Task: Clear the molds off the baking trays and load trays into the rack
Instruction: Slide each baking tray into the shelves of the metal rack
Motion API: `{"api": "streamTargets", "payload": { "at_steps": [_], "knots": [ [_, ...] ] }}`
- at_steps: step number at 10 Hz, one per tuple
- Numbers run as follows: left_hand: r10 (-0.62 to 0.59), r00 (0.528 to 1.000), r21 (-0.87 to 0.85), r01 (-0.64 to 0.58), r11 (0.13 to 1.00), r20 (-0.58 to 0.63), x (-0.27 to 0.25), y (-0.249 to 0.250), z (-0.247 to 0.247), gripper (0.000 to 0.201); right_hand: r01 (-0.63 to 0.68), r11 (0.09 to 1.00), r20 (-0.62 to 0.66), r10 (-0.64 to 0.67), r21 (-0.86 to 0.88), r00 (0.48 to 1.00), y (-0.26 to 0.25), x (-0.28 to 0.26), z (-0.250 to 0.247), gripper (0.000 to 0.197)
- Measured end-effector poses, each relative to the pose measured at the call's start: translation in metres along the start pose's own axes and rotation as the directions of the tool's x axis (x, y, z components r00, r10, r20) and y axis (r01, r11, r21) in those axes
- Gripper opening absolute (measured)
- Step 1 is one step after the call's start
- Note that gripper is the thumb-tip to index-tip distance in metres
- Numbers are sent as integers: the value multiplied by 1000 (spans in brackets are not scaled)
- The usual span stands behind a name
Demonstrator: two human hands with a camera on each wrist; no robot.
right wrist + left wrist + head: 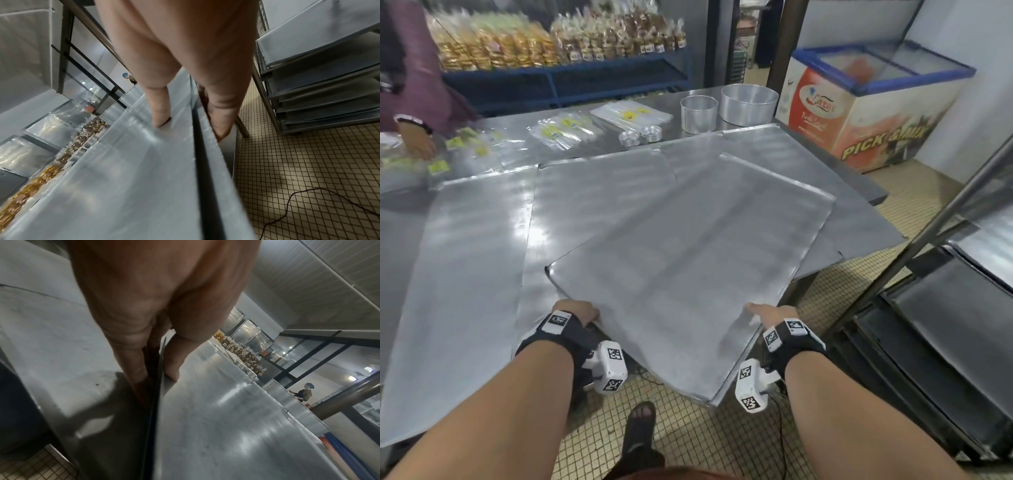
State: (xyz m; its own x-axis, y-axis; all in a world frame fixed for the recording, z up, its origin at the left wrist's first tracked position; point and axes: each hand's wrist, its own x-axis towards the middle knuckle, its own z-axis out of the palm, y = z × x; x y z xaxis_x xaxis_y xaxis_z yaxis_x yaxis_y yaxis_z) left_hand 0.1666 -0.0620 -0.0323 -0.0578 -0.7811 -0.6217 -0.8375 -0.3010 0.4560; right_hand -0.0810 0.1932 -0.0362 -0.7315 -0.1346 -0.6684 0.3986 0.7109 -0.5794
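Both hands, the left hand (580, 313) and right hand (774, 317), pinch the near edge of an empty baking tray (688, 267) lifted askew over the worktop (465, 240). The left wrist view shows the thumb (174, 363) on top, fingers beneath. The right wrist view shows the same pinch, with the rack (320, 91) just beside. Held by one edge, the tray could sag, or clip the rack's post while turning.

From head height we look forward and down over the bench (465, 257); each wrist view sits close behind its fingers (131, 356), all sharing one tray (688, 257).
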Motion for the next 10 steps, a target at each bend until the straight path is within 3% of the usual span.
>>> {"api": "streamTargets", "payload": {
  "at_steps": [1, 2, 3, 4, 6, 7, 8, 10],
  "knots": [
    [104, 991, 290, -124, 949, 82, 0, 5, -1, 41, -2, 999, 20, 3, -40, 1000, 0, -9, 0, 41],
    [107, 992, 185, -119, 975, 73, 9, 5, -4, 55, 17, 994, -15, -19, -108, 1000, -4, -19, 0, 36],
    [60, 969, 60, -47, 997, -241, 28, 14, -8, 67, 83, 978, 11, -82, -194, 997, -3, -17, 2, 37],
    [47, 947, 197, 18, 980, -319, 20, 51, -16, 65, 74, 986, 19, -72, -151, 997, -1, -16, 2, 53],
    [231, 959, 395, -151, 906, -163, 49, 89, -22, 61, -46, 998, -96, 41, -51, 995, -3, -12, -7, 50],
    [239, 969, 391, -199, 898, -55, 68, 101, -24, 58, -103, 994, -139, 96, -42, 986, -4, -13, -13, 36],
    [281, 953, 349, -304, 887, 116, 81, 111, -20, 40, -153, 987, -231, 160, 47, 960, 4, -6, -19, 36],
    [287, 937, 326, -339, 882, 198, 80, 119, -10, 56, -174, 977, -212, 198, 126, 957, 7, -14, -21, 34]
  ]
}}
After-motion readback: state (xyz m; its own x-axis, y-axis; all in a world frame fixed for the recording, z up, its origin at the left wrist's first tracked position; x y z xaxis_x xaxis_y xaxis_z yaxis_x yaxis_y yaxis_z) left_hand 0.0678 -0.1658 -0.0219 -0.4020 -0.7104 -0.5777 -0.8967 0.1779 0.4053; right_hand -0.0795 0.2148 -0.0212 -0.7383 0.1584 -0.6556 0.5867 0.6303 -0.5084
